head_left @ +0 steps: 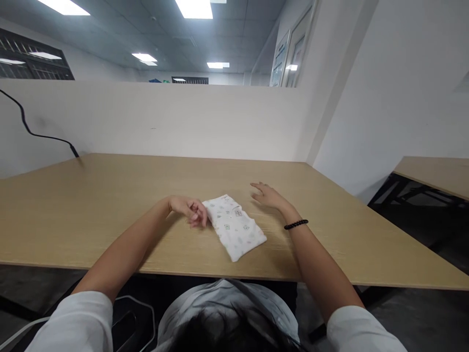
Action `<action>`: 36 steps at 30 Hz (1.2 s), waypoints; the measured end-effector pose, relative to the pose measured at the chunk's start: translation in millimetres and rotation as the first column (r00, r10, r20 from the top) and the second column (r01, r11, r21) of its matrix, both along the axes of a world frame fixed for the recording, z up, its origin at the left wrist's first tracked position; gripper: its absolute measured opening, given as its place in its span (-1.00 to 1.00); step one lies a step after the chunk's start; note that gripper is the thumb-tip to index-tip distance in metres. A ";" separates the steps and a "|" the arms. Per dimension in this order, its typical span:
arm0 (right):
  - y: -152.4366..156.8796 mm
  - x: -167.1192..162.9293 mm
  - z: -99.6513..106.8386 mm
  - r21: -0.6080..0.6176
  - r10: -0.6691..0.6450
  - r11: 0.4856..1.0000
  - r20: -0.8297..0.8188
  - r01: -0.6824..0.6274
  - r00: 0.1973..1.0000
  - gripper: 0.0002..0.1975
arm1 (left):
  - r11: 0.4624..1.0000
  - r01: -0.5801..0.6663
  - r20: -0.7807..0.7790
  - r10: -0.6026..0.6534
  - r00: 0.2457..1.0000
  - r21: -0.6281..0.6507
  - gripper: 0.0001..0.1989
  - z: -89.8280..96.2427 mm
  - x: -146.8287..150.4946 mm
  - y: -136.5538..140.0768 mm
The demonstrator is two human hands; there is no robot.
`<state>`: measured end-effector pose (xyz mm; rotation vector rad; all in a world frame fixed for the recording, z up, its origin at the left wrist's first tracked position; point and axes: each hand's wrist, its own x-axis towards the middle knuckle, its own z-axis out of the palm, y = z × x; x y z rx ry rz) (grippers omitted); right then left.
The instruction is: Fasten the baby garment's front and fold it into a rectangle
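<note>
A folded white cloth (238,230) with small scattered prints lies at a slant on the wooden table, near its front edge. Just left of its upper corner is my left hand (190,210), fingers loosely bent, apart and slightly blurred, with nothing seen in them. Whether its fingertips touch the cloth I cannot tell. To the right of the cloth and apart from it, my right hand (267,195) is held with fingers stretched out, empty. A black bead bracelet (296,224) circles my right wrist.
The light wooden table (146,173) meets a low white partition (190,122) at the back. A black cable (47,137) hangs down to the table's far left corner. Another table (436,171) stands at the right, beyond a gap. A white cord (146,305) runs below the front edge.
</note>
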<state>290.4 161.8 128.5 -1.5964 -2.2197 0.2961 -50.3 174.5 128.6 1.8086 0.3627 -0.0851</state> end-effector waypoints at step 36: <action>26.2 -30.7 -52.5 -0.109 -0.397 0.918 -0.272 0.382 0.876 -0.97 | 0.095 -0.916 0.348 0.906 0.242 0.390 -0.85 -74.6 3.8 60.1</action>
